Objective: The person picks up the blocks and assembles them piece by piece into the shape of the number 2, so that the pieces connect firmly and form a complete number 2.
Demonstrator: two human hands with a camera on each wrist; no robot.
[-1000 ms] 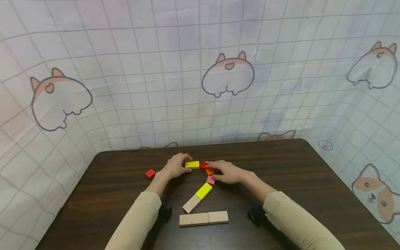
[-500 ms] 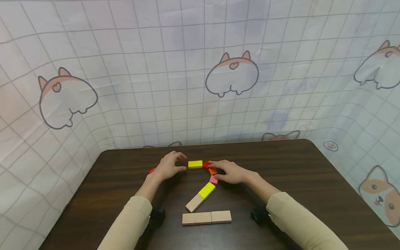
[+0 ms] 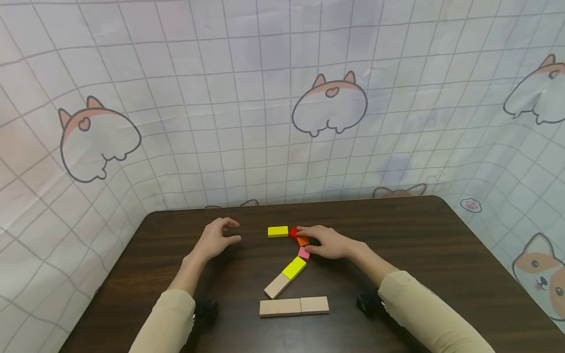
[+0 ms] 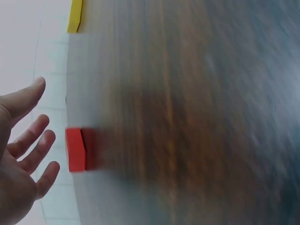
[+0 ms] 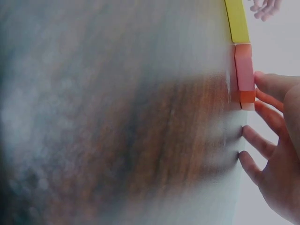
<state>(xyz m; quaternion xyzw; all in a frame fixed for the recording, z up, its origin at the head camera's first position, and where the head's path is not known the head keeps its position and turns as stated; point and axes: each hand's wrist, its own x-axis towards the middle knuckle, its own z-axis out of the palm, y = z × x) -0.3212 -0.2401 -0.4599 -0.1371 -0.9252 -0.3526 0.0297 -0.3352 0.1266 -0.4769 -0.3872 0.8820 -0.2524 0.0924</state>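
Note:
My right hand (image 3: 328, 242) rests at the right side of a curved row of toy blocks. Its index fingertip touches near a red block (image 3: 293, 232) and an orange block (image 3: 302, 240); the thumb is at a pink block (image 3: 304, 252). A yellow block (image 3: 277, 232) lies at the row's far left end. Below the pink one come a second yellow block (image 3: 294, 268) and a plain wooden block (image 3: 277, 286). Left of the row hovers my left hand (image 3: 217, 239), fingers loosely bent and holding nothing. Beyond its fingers, in the left wrist view, sits a loose red block (image 4: 76, 150), hidden in the head view.
Two plain wooden blocks, a longer one (image 3: 280, 308) and a shorter one (image 3: 315, 305), lie end to end nearer the person. The dark wooden table (image 3: 419, 250) ends at a patterned cloth backdrop (image 3: 247, 147) along the back and sides.
My left hand has let go of the far yellow block and moved left, now covering the loose red block from the head view. The right hand stays at the row.

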